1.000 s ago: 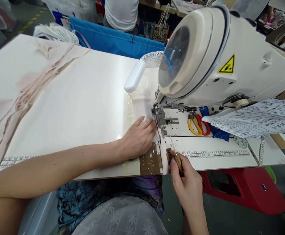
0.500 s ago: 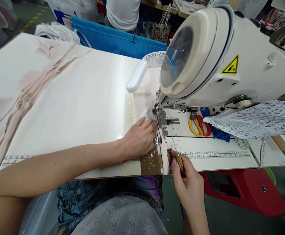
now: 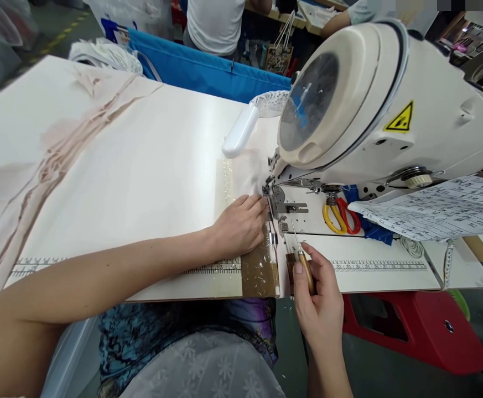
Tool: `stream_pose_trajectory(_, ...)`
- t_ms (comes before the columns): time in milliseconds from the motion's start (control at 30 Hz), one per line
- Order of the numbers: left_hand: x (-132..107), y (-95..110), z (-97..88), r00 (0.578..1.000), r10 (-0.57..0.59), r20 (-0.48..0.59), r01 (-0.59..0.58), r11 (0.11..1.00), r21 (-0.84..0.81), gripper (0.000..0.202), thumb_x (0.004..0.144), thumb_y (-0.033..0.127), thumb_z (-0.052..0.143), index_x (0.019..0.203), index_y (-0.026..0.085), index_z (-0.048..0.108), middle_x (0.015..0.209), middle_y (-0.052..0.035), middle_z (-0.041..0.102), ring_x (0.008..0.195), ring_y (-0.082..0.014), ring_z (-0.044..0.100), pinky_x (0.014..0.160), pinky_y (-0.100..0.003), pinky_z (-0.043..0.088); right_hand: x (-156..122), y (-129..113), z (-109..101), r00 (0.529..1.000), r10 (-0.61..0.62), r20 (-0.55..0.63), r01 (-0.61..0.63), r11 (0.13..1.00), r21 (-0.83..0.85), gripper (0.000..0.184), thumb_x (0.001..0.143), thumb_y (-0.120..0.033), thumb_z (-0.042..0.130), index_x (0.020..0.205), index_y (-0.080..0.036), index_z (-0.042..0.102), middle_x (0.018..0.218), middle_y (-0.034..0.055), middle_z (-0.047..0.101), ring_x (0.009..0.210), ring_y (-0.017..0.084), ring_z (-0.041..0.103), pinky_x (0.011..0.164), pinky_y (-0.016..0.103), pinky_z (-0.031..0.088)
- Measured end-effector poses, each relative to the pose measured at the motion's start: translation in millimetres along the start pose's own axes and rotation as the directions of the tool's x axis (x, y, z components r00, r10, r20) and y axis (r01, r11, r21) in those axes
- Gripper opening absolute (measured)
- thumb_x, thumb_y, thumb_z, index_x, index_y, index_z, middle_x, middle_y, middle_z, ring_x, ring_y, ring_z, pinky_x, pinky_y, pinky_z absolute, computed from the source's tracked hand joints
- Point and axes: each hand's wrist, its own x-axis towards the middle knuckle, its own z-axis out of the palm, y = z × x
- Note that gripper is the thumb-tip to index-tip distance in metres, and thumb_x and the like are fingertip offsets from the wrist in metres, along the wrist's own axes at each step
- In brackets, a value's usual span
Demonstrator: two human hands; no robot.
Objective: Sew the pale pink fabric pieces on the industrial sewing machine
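My left hand (image 3: 243, 224) lies palm down, fingers stretched forward, on pale pink fabric (image 3: 249, 166) just before the presser foot (image 3: 266, 189) of a white sewing machine (image 3: 344, 94). What lies under the palm is hidden. A narrow pale strip (image 3: 281, 276) of fabric runs along the bed to the front edge. In my right hand (image 3: 318, 296) is an awl (image 3: 305, 268), gripped by its wooden handle. Its thin metal point is directed away from me, above the bed, right of the strip and apart from my left hand.
Yellow- and red-handled scissors (image 3: 341, 215) lie under the machine arm, beside a printed paper sheet (image 3: 436, 207). Bunched pink fabric (image 3: 67, 155) lies at the left on the white table (image 3: 154, 155). A red stool (image 3: 436, 331) stands below. Other people are behind the blue cloth barrier (image 3: 208, 66).
My view has shifted slightly. My left hand has slid a little forward toward the presser foot. The awl's tip has moved slightly forward. Another person's arm has appeared at the back.
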Motion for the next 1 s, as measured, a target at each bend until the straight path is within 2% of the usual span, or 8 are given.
stream_pose_trajectory(133, 4, -4, 0.2, 0.999, -0.04, -0.006, 0.04, 0.999, -0.028, 0.046, 0.096, 0.026, 0.043, 0.13, -0.003, 0.054, 0.132, -0.0206, 0.057, 0.119, -0.031, 0.052, 0.101, -0.042, 0.045, 6, -6, 9, 0.999, -0.036, -0.01, 0.036, 0.997, 0.064, 0.032, 0.099, -0.035, 0.052, 0.125, -0.02, 0.059, 0.119, 0.0127, 0.072, 0.096, 0.022, 0.072, 0.07, 0.028, 0.058)
stream_pose_trajectory(233, 6, -6, 1.0, 0.999, -0.04, -0.011, 0.039, 0.999, -0.037, 0.042, 0.095, 0.025, 0.043, 0.126, -0.001, 0.055, 0.128, -0.0201, 0.058, 0.115, -0.0301, 0.052, 0.098, -0.041, 0.047, 15, -13, 17, 0.992, -0.128, 0.021, 0.127, 0.99, 0.064, 0.026, 0.099, -0.03, 0.05, 0.12, -0.021, 0.062, 0.113, 0.0102, 0.073, 0.092, 0.021, 0.072, 0.074, 0.031, 0.058)
stream_pose_trajectory(367, 6, -8, 1.9, 1.0, -0.015, -0.016, 0.014, 0.999, -0.036, 0.04, 0.096, 0.025, 0.042, 0.122, 0.0, 0.058, 0.129, -0.0203, 0.058, 0.116, -0.0299, 0.052, 0.098, -0.041, 0.046, 26, -20, 28, 0.937, -0.348, 0.04, 0.349, 0.936, -0.038, 0.026, 0.098, -0.022, 0.048, 0.119, -0.02, 0.062, 0.105, 0.01, 0.074, 0.096, 0.022, 0.071, 0.076, 0.032, 0.058)
stream_pose_trajectory(467, 5, -8, 2.3, 0.999, -0.002, -0.033, 0.0, 0.999, -0.043, 0.039, 0.096, 0.023, 0.04, 0.122, 0.0, 0.059, 0.13, -0.0203, 0.058, 0.116, -0.0294, 0.053, 0.097, -0.04, 0.046, 32, -22, 37, 0.894, -0.447, 0.026, 0.445, 0.878, -0.175, 0.025, 0.098, -0.02, 0.046, 0.117, -0.018, 0.062, 0.1, 0.0109, 0.074, 0.092, 0.022, 0.072, 0.072, 0.031, 0.057)
stream_pose_trajectory(700, 5, -8, 4.0, 1.0, -0.002, -0.02, 0.001, 0.999, -0.04, 0.038, 0.098, 0.022, 0.039, 0.119, 0.0, 0.063, 0.131, -0.0198, 0.058, 0.117, -0.0299, 0.053, 0.097, -0.04, 0.045, 36, -25, 47, 0.881, -0.471, 0.027, 0.451, 0.823, -0.346, 0.026, 0.099, -0.019, 0.043, 0.115, -0.014, 0.063, 0.097, 0.0105, 0.075, 0.076, 0.018, 0.07, 0.055, 0.025, 0.049)
stream_pose_trajectory(1000, 6, -8, 1.4, 0.999, -0.029, -0.025, 0.028, 0.998, -0.049, 0.039, 0.097, 0.021, 0.04, 0.122, 0.001, 0.061, 0.129, -0.019, 0.059, 0.115, -0.0295, 0.053, 0.094, -0.04, 0.046, 36, -28, 47, 0.877, -0.477, 0.055, 0.452, 0.782, -0.43, 0.028, 0.101, -0.018, 0.041, 0.113, -0.012, 0.066, 0.092, 0.0085, 0.075, 0.068, 0.016, 0.069, 0.051, 0.024, 0.043)
